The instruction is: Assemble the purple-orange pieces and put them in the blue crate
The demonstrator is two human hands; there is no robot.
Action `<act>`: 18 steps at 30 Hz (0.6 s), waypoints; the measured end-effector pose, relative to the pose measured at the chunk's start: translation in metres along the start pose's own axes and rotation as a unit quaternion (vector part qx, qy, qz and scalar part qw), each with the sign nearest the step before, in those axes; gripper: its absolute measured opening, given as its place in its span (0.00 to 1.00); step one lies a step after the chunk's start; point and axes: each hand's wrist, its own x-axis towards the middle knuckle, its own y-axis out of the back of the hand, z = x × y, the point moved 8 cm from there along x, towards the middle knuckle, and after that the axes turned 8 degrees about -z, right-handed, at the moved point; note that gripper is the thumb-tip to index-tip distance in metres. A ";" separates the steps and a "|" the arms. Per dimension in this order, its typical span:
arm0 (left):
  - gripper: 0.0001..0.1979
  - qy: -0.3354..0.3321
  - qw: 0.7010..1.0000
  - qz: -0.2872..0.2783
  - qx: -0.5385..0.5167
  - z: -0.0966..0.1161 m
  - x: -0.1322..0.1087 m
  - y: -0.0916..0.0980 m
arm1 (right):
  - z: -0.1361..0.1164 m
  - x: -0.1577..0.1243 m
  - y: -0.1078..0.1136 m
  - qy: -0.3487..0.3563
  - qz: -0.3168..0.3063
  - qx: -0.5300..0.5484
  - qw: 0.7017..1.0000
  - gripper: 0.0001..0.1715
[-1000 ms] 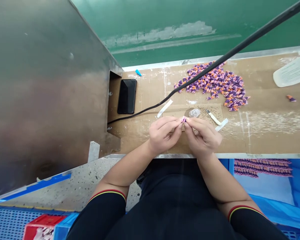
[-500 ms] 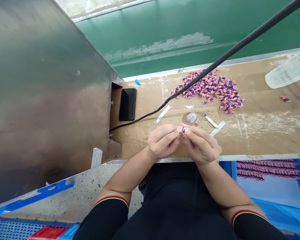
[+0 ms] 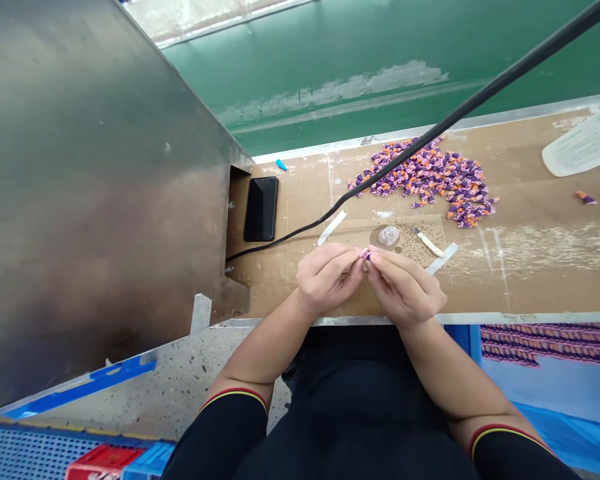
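Between the fingertips of both hands is a small pink-and-purple piece [image 3: 365, 255], mostly covered by the fingers. My left hand [image 3: 329, 277] pinches it from the left, and my right hand [image 3: 405, 285] pinches it from the right. Just beyond the hands lie a small clear round container [image 3: 389, 235] and a knife with a white-wrapped handle [image 3: 429, 243], both on a cardboard patch [image 3: 353, 233]. Farther back spreads a pile of small purple, pink and orange pieces [image 3: 425, 175].
A black cable [image 3: 405, 157] crosses over the table. At left, a phone [image 3: 261, 209] lies beside a large metal box [image 3: 105, 200]. A translucent container [image 3: 583, 143] and one loose piece [image 3: 586, 197] are at right. Below the table edge, a blue bin [image 3: 475, 343] holds rows of similar pieces.
The view has shifted slightly, so the table and its things appear a little farther right. Both hands keep their pinch on the small piece, with the fingers slightly changed in position.
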 end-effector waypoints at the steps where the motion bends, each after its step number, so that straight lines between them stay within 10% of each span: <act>1: 0.07 0.002 1.000 -0.003 0.004 0.000 0.000 0.000 | 0.001 -0.001 -0.001 -0.001 -0.006 -0.004 1.000 0.28; 18: 0.04 0.016 1.000 0.001 0.015 0.002 0.000 0.002 | -0.005 0.001 -0.003 0.021 0.017 0.040 0.999 0.35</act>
